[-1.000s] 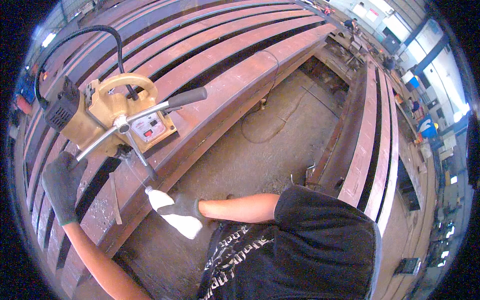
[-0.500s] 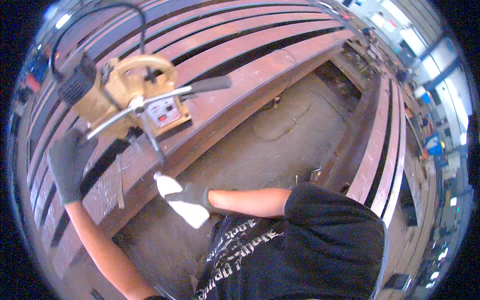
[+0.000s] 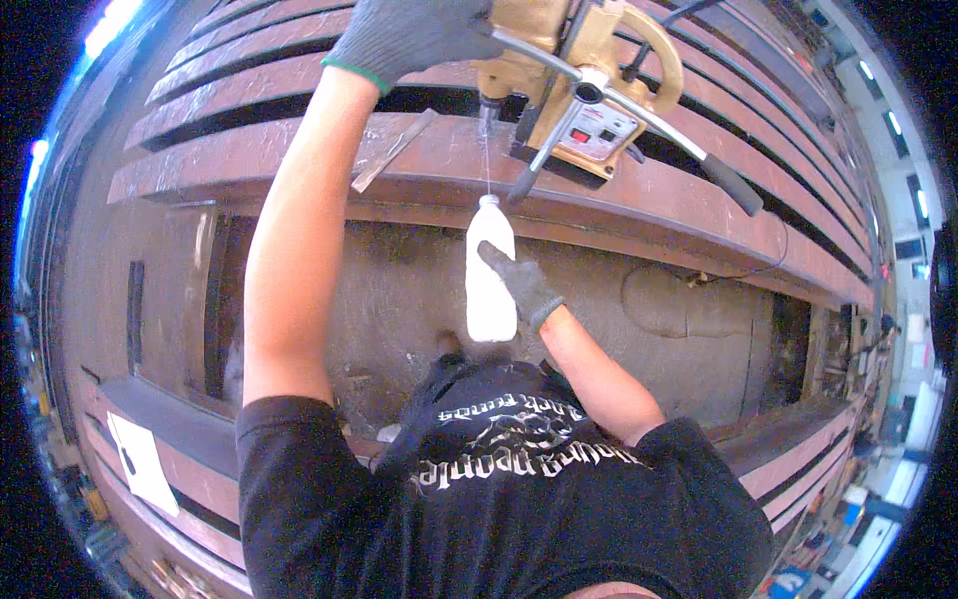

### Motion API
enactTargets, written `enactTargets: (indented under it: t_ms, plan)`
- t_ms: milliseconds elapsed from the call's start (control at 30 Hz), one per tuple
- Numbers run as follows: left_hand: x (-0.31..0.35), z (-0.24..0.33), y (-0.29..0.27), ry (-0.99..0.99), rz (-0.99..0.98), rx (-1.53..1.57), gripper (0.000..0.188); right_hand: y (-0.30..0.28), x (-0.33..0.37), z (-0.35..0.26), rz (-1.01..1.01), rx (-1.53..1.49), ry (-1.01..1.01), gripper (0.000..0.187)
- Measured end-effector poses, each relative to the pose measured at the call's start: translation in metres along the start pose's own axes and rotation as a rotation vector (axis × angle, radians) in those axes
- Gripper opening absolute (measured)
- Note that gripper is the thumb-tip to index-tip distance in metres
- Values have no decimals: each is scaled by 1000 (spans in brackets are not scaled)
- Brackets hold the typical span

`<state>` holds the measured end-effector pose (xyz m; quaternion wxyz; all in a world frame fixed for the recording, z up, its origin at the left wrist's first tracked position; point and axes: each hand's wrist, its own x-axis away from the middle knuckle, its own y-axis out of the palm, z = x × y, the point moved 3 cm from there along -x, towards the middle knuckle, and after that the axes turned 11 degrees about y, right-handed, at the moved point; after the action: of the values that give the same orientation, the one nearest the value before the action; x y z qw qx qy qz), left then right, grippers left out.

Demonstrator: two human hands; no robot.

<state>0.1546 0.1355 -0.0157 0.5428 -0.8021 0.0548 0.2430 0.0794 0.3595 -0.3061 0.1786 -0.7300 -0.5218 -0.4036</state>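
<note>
A tan magnetic drill (image 3: 599,110) stands on a rust-red steel beam (image 3: 429,185). My left hand (image 3: 409,40), in a dark grey glove, is closed at the end of the drill's left metal feed handle (image 3: 539,52); the top edge of the picture cuts off part of the hand. In my gloved right hand (image 3: 524,285) is a white plastic squeeze bottle (image 3: 489,280), its nozzle pointing away from me toward the drill. A thin stream of liquid (image 3: 488,165) runs from the nozzle to the drill's cutter (image 3: 488,115), where the beam looks wet.
A flat metal strip (image 3: 394,150) lies on the beam left of the cutter. Parallel beams with dark gaps stretch beyond. Behind me are more beams, with a white sheet (image 3: 143,462) on them. A thin cable (image 3: 689,282) loops near the beam's side at right.
My view has swung, so the drill now appears farther right and higher. A stream from the bottle now shows. My left hand stays at the feed handle, and my right still holds the bottle.
</note>
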Motion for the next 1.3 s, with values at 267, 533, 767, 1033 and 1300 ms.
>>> enactTargets:
  t_ms: [267, 533, 767, 1033, 1300]
  plan:
    - [7, -12, 6, 42, 99, 12, 35, -1, -11, -3, -81, -30, -106, 52]
    - [9, -8, -4, -44, -2, 19, 36, -11, -16, 3, -34, 25, -6, 53]
    - [7, -1, -19, -98, -113, 63, 33, -11, -14, -2, -76, 57, -82, 57]
    - [115, 108, 73, -681, 482, 677, 117, 6, 66, -88, 34, 337, -783, 66]
    - [199, 191, 108, -976, 539, 1672, 73, 63, 118, -186, 291, 1045, -1213, 34]
